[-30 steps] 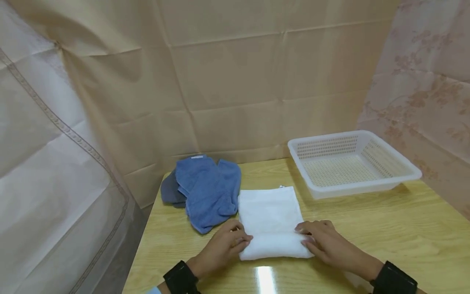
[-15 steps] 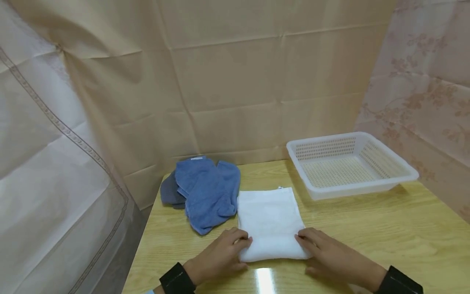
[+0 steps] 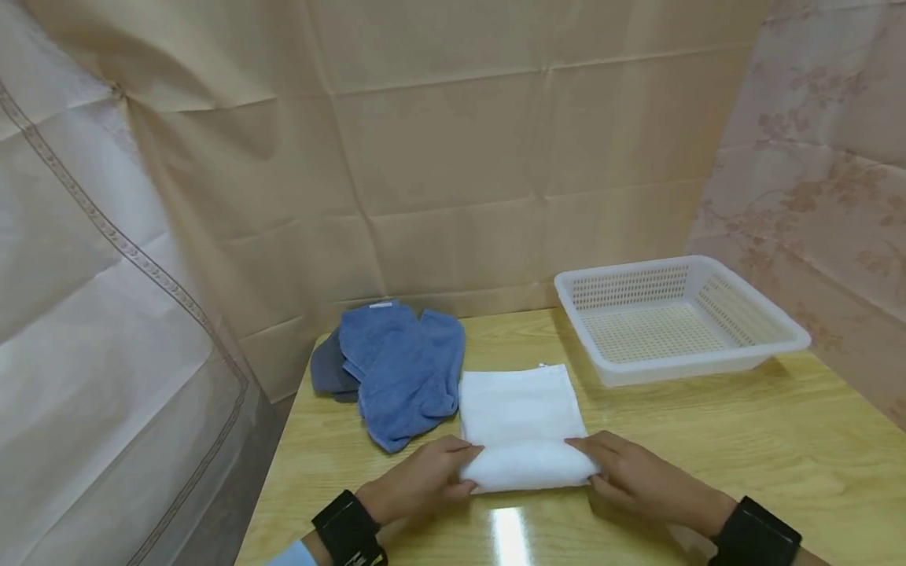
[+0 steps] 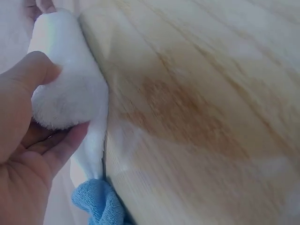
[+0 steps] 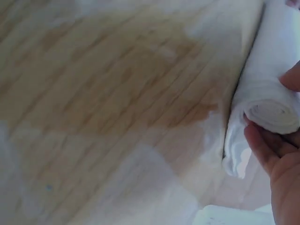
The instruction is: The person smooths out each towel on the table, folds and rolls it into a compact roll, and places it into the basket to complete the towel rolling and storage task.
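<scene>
A white towel (image 3: pixel 520 405) lies on the wooden table, its near part rolled into a thick cylinder and its far part flat. My left hand (image 3: pixel 428 478) grips the left end of the roll, thumb on one side and fingers curled on the other, as the left wrist view shows. At the right end, my right hand (image 3: pixel 633 481) holds the roll the same way. The spiral of the rolled end (image 5: pixel 272 116) shows in the right wrist view, between thumb and fingers.
Blue towels (image 3: pixel 410 373) lie in a loose heap at the back left, with a darker grey-blue cloth (image 3: pixel 331 368) partly under them. A white perforated plastic basket (image 3: pixel 708 358) stands at the back right. Draped cloths hang behind and on both sides of the wooden table (image 3: pixel 750 440).
Both hands shifted their hold on the roll's ends, drawing back, then gripping again. The roll now sits slightly farther from me and looks rounder. The blue towels and basket stayed put.
</scene>
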